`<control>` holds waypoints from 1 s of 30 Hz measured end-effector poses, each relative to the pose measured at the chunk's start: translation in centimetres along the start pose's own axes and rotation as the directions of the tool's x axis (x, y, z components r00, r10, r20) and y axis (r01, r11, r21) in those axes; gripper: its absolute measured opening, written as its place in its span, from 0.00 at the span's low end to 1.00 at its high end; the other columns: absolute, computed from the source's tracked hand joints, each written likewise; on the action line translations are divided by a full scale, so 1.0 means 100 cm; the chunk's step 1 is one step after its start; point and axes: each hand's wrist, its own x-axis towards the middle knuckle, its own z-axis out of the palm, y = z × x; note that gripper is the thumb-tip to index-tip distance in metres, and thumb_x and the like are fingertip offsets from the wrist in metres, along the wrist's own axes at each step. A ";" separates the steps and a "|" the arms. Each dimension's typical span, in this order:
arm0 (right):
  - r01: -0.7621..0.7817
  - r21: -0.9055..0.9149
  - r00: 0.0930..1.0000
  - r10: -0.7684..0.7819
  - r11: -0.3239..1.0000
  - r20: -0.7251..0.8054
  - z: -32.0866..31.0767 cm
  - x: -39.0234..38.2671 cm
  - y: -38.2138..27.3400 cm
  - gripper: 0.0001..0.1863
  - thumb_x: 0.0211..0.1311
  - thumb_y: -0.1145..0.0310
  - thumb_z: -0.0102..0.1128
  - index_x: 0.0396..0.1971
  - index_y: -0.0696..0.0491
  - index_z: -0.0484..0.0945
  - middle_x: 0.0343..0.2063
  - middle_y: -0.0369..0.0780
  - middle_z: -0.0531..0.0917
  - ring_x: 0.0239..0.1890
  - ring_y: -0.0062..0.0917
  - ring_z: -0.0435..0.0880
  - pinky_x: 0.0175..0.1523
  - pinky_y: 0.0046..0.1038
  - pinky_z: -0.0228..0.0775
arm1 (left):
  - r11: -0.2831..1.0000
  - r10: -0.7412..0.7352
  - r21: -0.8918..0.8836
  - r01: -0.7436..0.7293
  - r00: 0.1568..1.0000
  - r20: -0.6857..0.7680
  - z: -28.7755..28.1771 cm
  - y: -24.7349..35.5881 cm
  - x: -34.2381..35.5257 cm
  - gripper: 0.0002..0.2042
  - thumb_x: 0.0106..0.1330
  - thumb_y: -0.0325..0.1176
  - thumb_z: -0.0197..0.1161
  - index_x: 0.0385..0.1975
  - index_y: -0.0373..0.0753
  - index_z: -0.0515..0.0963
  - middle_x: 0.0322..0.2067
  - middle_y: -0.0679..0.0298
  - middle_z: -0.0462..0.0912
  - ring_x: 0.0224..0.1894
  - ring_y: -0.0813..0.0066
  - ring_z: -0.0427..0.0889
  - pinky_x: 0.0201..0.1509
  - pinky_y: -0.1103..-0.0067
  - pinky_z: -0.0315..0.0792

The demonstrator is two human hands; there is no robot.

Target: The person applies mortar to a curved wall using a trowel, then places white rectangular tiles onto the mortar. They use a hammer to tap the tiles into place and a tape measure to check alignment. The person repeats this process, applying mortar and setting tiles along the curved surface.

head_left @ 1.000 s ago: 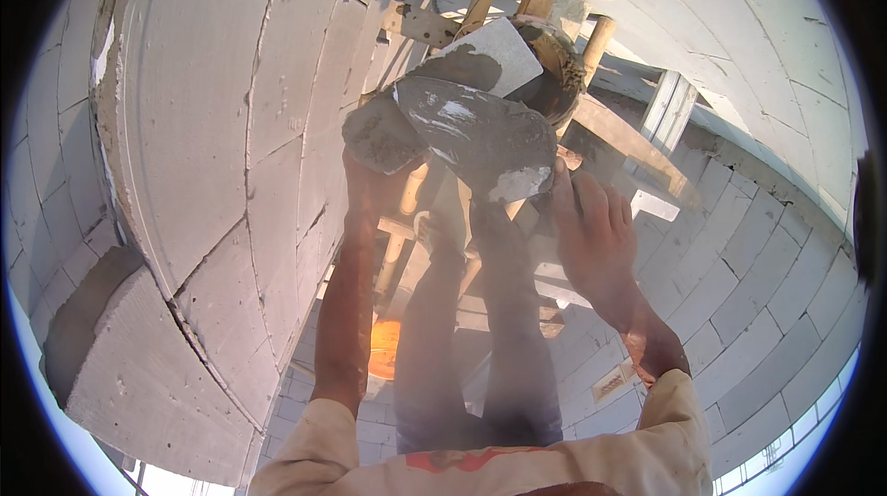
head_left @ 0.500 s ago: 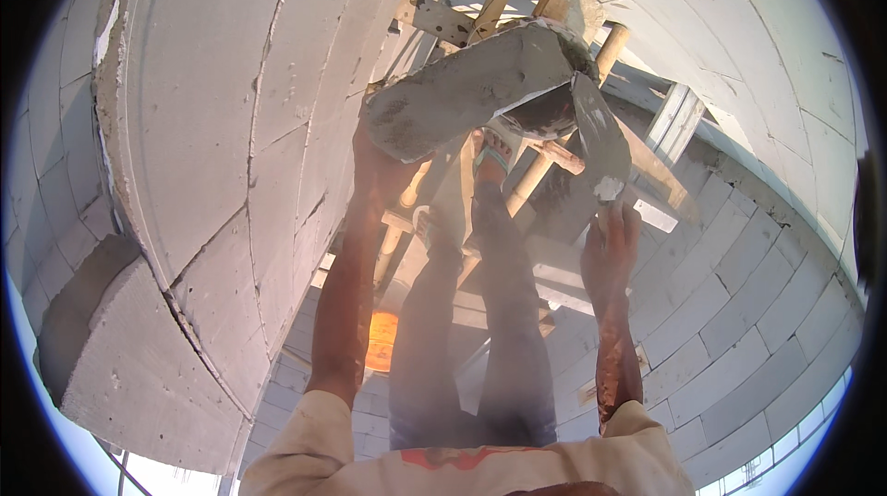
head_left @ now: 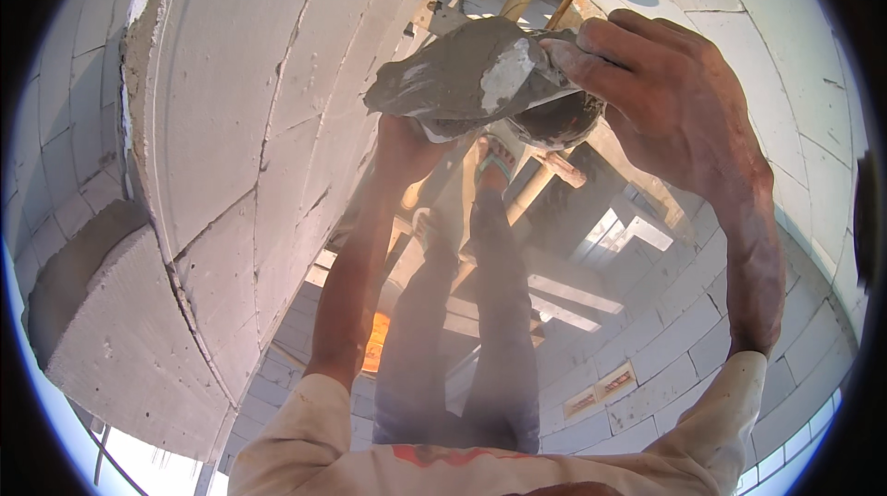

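Note:
Wet grey mortar (head_left: 430,76) covers a flat, board-like tool high in the middle of the view. Beneath its left end, my left hand (head_left: 407,147) is closed around it, with the fingers mostly hidden. My right hand (head_left: 661,80) reaches over from the right, bent at the wrist, its fingers closed on a mortar-smeared trowel. The trowel's pale blade (head_left: 506,73) appears to lie against the mortar, though its outline is hard to separate. Under both tools, a dark round bucket (head_left: 559,124) shows partly.
A grey block wall (head_left: 240,99) rises close on my left, and another block wall (head_left: 776,43) curves round the right. Below are wooden poles (head_left: 528,191) of a scaffold, my sandalled foot (head_left: 499,154) and an orange bucket (head_left: 377,341).
My right hand has swung up and inward with the trowel, from below right of the mortar to its right end. The mortar-covered tool has tilted, while my left hand shifted slightly right.

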 end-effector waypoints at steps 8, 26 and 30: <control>0.116 -0.182 0.967 -0.069 0.976 0.246 -0.013 -0.029 -0.012 0.23 0.48 0.69 0.70 0.49 0.47 0.84 0.33 0.31 0.81 0.36 0.24 0.80 0.37 0.29 0.77 | 0.978 -0.075 -0.203 0.056 0.993 -0.087 -0.001 -0.015 0.011 0.38 0.44 0.35 0.85 0.57 0.35 0.71 0.48 0.55 0.84 0.50 0.64 0.85 0.55 0.70 0.77; -0.924 0.381 0.311 0.659 0.040 0.685 0.362 -0.135 -0.002 0.24 0.59 0.66 0.64 0.57 0.56 0.78 0.38 0.51 0.86 0.40 0.46 0.85 0.49 0.42 0.78 | 0.988 -0.142 0.076 0.135 0.986 0.092 -0.014 -0.032 0.032 0.42 0.42 0.29 0.84 0.60 0.35 0.65 0.54 0.50 0.81 0.57 0.56 0.82 0.61 0.66 0.77; -0.832 0.302 0.550 0.767 0.466 0.330 0.397 -0.153 -0.017 0.29 0.56 0.66 0.69 0.60 0.56 0.76 0.50 0.52 0.81 0.55 0.46 0.80 0.62 0.45 0.72 | 0.987 -0.153 0.071 0.147 0.985 0.077 -0.012 -0.030 0.036 0.44 0.42 0.29 0.84 0.61 0.34 0.65 0.54 0.51 0.80 0.57 0.55 0.82 0.60 0.65 0.77</control>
